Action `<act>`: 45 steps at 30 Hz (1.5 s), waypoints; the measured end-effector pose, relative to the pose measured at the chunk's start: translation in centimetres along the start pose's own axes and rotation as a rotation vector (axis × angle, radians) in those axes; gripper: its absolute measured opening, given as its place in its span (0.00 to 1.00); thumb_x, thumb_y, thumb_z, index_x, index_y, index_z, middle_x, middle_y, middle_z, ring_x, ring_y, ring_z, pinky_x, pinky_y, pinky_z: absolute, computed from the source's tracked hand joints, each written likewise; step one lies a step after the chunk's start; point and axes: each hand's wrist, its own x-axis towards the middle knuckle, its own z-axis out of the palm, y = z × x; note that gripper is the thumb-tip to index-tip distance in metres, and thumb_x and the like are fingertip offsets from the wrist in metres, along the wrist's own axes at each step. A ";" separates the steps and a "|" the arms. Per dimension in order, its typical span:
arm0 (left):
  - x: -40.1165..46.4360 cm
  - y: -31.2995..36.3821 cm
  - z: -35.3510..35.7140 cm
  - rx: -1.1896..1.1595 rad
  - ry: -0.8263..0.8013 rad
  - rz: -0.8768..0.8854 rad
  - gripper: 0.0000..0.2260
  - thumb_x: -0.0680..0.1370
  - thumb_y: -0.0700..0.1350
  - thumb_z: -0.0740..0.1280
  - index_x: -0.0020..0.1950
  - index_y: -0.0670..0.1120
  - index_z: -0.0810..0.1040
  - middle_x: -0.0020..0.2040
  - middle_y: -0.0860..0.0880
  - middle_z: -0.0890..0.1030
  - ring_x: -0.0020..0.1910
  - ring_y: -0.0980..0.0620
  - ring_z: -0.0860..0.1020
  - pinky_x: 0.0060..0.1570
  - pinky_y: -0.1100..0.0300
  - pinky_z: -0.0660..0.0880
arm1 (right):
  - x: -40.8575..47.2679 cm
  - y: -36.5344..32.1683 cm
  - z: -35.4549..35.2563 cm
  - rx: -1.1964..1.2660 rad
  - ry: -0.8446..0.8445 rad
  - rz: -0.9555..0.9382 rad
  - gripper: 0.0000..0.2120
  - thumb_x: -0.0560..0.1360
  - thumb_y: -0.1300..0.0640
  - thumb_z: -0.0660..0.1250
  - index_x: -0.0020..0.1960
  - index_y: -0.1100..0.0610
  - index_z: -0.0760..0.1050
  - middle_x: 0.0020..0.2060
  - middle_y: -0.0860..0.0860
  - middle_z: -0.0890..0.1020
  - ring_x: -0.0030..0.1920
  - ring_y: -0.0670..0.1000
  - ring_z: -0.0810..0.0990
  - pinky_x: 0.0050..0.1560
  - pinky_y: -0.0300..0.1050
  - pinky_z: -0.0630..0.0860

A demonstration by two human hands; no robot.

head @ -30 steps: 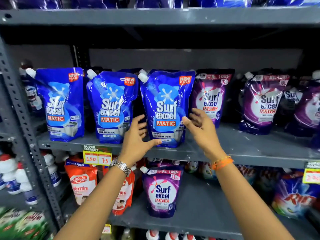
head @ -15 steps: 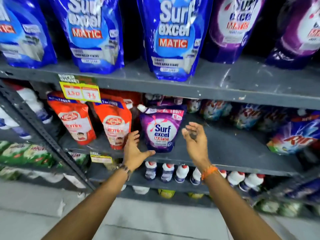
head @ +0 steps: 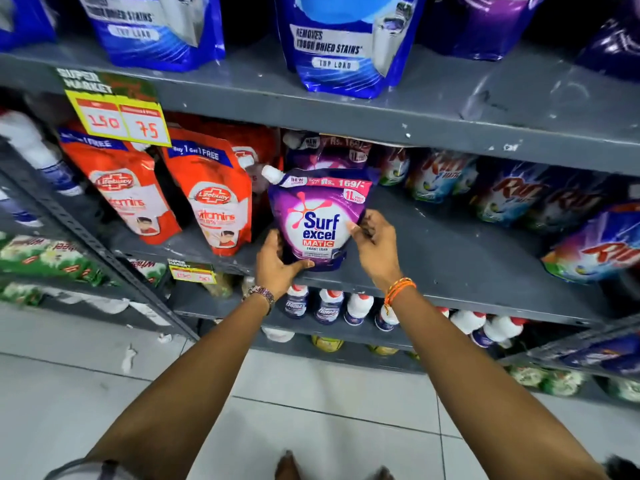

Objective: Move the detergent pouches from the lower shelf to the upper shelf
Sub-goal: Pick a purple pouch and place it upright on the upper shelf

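A purple Surf Excel Matic pouch [head: 318,220] stands at the front of the lower shelf [head: 450,258]. My left hand [head: 277,263] grips its lower left corner, thumb across the bottom edge. Against its right side, my right hand [head: 372,240] presses with fingers on the pouch. A second purple pouch [head: 329,152] stands behind it, mostly hidden. On the upper shelf [head: 433,109] above stand blue Surf Excel pouches [head: 343,43] and purple pouches [head: 481,26], cut off by the top of the frame.
Red Lifebuoy pouches [head: 214,206] stand left of the purple pouch. Rin pouches [head: 519,199] fill the shelf's right side. A yellow price tag [head: 121,121] hangs from the upper shelf edge. White bottles [head: 360,306] line the shelf below. The floor is tiled.
Both hands dropped from the blue pouch on the upper shelf to the lower shelf and closed on the purple pouch. The view tilted downward.
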 end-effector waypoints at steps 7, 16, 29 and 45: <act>-7.7 2.0 -0.5 -0.065 -0.058 0.023 0.32 0.60 0.49 0.85 0.61 0.54 0.75 0.54 0.57 0.87 0.56 0.56 0.85 0.56 0.48 0.83 | -6.4 -2.4 -3.1 0.018 0.023 -0.026 0.06 0.78 0.64 0.69 0.53 0.56 0.79 0.45 0.42 0.86 0.45 0.37 0.85 0.46 0.34 0.81; -14.9 12.6 -1.3 0.032 -0.098 0.216 0.33 0.56 0.59 0.86 0.57 0.59 0.79 0.51 0.58 0.88 0.50 0.57 0.87 0.49 0.56 0.84 | -12.6 -12.5 -11.9 0.099 0.078 -0.161 0.06 0.76 0.57 0.73 0.49 0.47 0.83 0.45 0.45 0.89 0.46 0.45 0.88 0.42 0.39 0.83; -10.2 35.7 1.3 0.043 0.002 0.529 0.33 0.52 0.65 0.83 0.53 0.59 0.80 0.47 0.65 0.87 0.46 0.68 0.84 0.44 0.74 0.79 | -4.5 -31.9 -23.0 0.273 0.152 -0.432 0.07 0.73 0.67 0.73 0.43 0.56 0.84 0.36 0.48 0.89 0.37 0.46 0.88 0.35 0.34 0.81; -1.8 38.7 6.0 0.211 0.053 0.412 0.41 0.56 0.57 0.85 0.65 0.46 0.76 0.62 0.45 0.85 0.61 0.47 0.82 0.57 0.59 0.77 | 4.4 -31.0 -24.0 0.173 0.249 -0.354 0.09 0.74 0.65 0.75 0.40 0.53 0.80 0.32 0.46 0.88 0.39 0.49 0.88 0.36 0.40 0.84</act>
